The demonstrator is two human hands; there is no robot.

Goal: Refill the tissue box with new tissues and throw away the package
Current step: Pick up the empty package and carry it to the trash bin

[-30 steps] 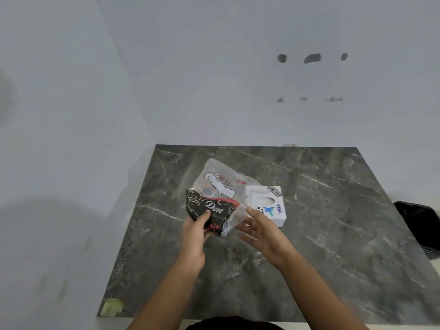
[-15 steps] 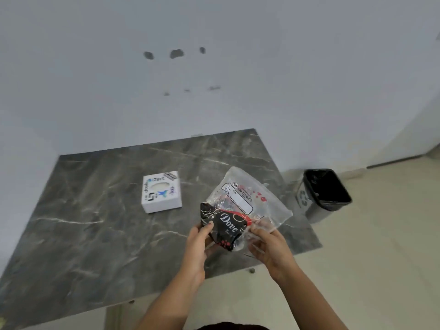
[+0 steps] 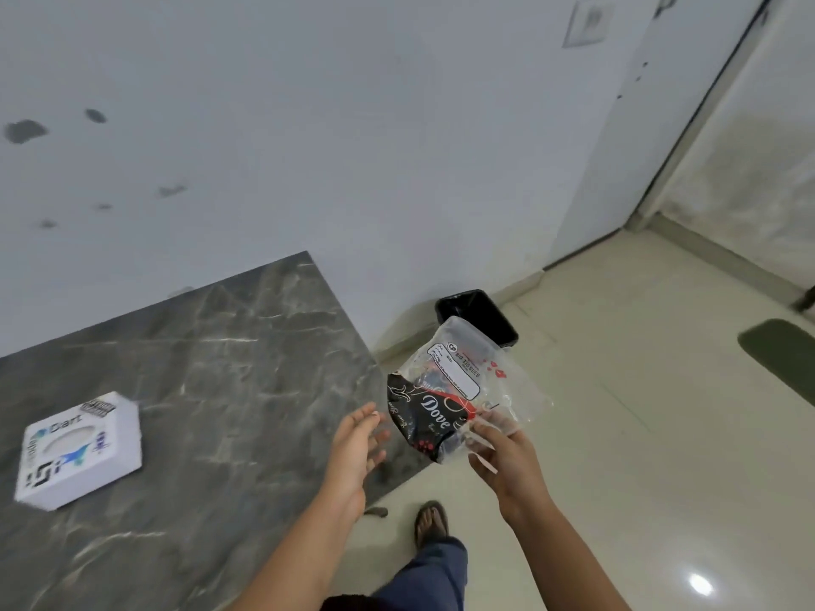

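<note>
Right hand (image 3: 507, 452) pinching clear tissue package (image 3: 458, 390) by lower edge, holding it in air past table corner, bin (image 3: 478, 315) sitting on floor behind it. Left hand (image 3: 357, 443) hanging spread beside package, gripping nothing. Tissue box (image 3: 79, 449) sitting on marble table (image 3: 220, 368), well apart, far left.

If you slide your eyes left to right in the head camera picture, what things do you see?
White square tissue box → open left hand → clear and black plastic tissue package → dark green floor mat.

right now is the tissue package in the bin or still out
Out. The tissue package is pinched in the right hand, in front of the black bin.
</note>
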